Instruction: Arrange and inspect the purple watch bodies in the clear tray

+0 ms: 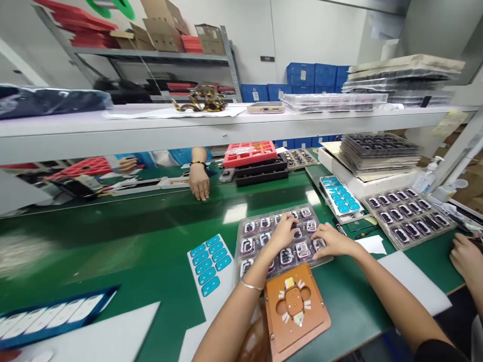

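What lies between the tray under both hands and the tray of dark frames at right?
The head view shows a marker pen and white paper, among other things.

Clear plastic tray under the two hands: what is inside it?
The clear plastic tray holds rows of purple-edged, rounded-square parts. The left hand and forearm cover part of it; what lies beneath cannot be seen.

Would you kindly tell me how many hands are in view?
5: the wearer's left hand and right hand at the tray; a hand across the table; another farther left; one at the right edge. Others may be hidden.
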`<move>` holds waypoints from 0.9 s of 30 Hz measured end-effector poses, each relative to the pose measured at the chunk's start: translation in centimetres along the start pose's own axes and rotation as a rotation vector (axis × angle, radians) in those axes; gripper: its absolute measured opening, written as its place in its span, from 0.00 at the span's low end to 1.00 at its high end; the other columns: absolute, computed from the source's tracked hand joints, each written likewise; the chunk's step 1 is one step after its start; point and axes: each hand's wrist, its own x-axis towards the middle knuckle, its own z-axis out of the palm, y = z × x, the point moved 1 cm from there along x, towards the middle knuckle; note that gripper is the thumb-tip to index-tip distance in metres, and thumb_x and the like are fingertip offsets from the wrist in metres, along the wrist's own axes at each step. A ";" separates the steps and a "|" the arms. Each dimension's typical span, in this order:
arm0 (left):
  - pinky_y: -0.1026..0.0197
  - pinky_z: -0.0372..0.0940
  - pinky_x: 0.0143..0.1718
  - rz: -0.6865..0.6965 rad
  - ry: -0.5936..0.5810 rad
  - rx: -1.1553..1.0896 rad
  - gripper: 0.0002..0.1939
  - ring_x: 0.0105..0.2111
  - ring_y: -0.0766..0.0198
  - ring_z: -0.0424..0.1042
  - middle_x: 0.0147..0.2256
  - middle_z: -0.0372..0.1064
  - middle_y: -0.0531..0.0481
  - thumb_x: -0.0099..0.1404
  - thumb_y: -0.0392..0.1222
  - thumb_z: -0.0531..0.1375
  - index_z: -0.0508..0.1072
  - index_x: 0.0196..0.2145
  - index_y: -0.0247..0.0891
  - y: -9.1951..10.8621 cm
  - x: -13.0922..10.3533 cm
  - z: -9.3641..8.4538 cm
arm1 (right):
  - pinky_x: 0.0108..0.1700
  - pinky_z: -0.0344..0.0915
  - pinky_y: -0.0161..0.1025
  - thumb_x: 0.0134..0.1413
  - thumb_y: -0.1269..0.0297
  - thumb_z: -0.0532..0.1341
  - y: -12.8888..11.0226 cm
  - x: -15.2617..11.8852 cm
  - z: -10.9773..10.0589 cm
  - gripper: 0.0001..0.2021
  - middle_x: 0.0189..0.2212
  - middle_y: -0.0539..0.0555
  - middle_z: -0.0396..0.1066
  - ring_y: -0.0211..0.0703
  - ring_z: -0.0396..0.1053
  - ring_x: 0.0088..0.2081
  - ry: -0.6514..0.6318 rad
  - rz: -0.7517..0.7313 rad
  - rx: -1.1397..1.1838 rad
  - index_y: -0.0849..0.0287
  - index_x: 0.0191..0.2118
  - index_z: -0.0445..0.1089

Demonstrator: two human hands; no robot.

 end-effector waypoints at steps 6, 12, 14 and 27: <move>0.39 0.50 0.62 0.141 -0.216 0.333 0.11 0.61 0.45 0.55 0.57 0.62 0.37 0.64 0.40 0.62 0.74 0.44 0.35 1.2 -1.6 0.3 | 0.42 0.66 0.41 0.41 0.56 0.75 0.7 -0.2 0.0 0.19 0.35 0.51 0.71 0.48 0.68 0.40 0.082 -0.062 0.154 0.57 0.36 0.71; 0.33 0.48 0.60 0.194 -0.367 0.530 0.18 0.63 0.39 0.47 0.63 0.55 0.44 0.55 0.50 0.70 0.76 0.42 0.42 2.9 -3.0 -1.2 | 0.36 0.71 0.38 0.61 0.55 0.61 0.8 -0.3 -1.6 0.12 0.34 0.54 0.75 0.42 0.74 0.36 0.327 -0.231 0.307 0.60 0.37 0.69; 0.34 0.51 0.58 0.191 -0.400 0.564 0.20 0.62 0.38 0.49 0.61 0.58 0.43 0.53 0.52 0.71 0.77 0.40 0.41 3.1 -3.1 -1.3 | 0.41 0.71 0.43 0.64 0.57 0.58 -0.1 0.9 -2.8 0.12 0.34 0.55 0.75 0.43 0.74 0.39 0.422 -0.339 0.294 0.58 0.33 0.70; 0.27 0.47 0.58 0.169 -0.480 0.663 0.25 0.65 0.34 0.44 0.65 0.49 0.38 0.57 0.52 0.69 0.75 0.51 0.45 3.2 -3.3 -0.7 | 0.49 0.67 0.52 0.60 0.66 0.61 -10.2 23.6 -2.4 0.07 0.33 0.56 0.75 0.49 0.71 0.41 0.476 -0.631 0.053 0.57 0.31 0.74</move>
